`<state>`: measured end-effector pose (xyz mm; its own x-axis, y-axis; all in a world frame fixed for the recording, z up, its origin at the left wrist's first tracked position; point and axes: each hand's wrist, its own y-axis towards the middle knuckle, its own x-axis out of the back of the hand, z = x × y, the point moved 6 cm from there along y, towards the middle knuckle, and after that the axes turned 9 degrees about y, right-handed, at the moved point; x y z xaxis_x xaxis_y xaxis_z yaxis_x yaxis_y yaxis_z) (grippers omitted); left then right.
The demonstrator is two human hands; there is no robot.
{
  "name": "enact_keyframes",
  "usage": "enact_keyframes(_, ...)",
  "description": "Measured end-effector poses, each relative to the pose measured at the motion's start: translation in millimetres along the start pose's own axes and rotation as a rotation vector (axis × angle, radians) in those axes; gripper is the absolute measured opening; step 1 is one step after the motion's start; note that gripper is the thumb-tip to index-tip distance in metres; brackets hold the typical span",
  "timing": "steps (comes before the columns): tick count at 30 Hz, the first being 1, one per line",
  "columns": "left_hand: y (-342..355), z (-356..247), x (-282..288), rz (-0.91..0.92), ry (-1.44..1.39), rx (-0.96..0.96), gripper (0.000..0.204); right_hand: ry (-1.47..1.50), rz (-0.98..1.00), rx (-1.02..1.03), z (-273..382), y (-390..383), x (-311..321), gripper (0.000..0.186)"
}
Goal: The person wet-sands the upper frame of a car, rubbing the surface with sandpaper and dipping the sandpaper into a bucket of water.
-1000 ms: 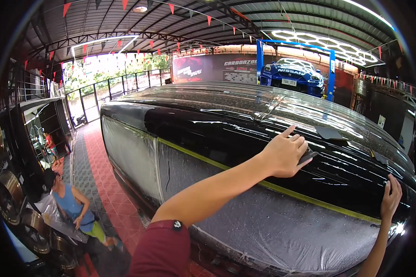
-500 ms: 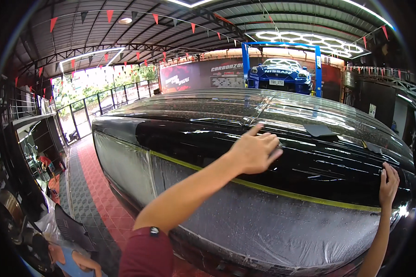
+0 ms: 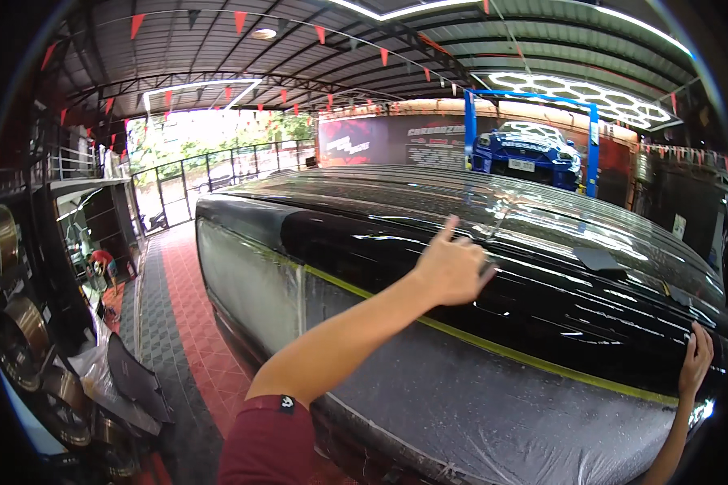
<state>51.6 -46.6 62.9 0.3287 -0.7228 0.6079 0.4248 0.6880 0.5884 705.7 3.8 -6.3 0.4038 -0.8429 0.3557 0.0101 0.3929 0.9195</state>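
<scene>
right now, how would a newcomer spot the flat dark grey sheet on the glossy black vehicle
Find the glossy black vehicle filling the middle. Along its upper side, between the bare left hand and the bare right hand, lies the flat dark grey sheet. Its dull face stands out from the shiny, light-streaked paint around it.

a maroon sleeve [image 3: 267, 444] covers the upper part of the left arm, its plain cloth ending in a hem near the elbow. at that hem sits a small, dark, squarish tag [image 3: 286, 403] with a pale emblem, too small to make out. the left forearm [image 3: 352, 327] and left hand [image 3: 451, 271] are bare, as are the right forearm [image 3: 673, 440] and right hand [image 3: 696, 360].
</scene>
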Motion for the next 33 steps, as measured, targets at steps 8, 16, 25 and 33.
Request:
enact_keyframes(8,-51,121,-43,0.336,0.005,0.335,0.052,-0.011,-0.036,0.004,-5,5,-12,0.037)
enact_keyframes(16,-86,123,-34,0.113,-0.158,0.187,0.039,-0.08,-0.026,-0.084,42,1,2,0.035)
enact_keyframes(25,82,-175,53,-0.305,-0.584,-0.389,0.043,-0.012,-0.051,-0.107,98,17,25,0.032)
enact_keyframes(33,-12,-17,1,0.074,-0.548,-0.101,0.047,-0.038,-0.144,-0.123,84,-4,39,0.03)
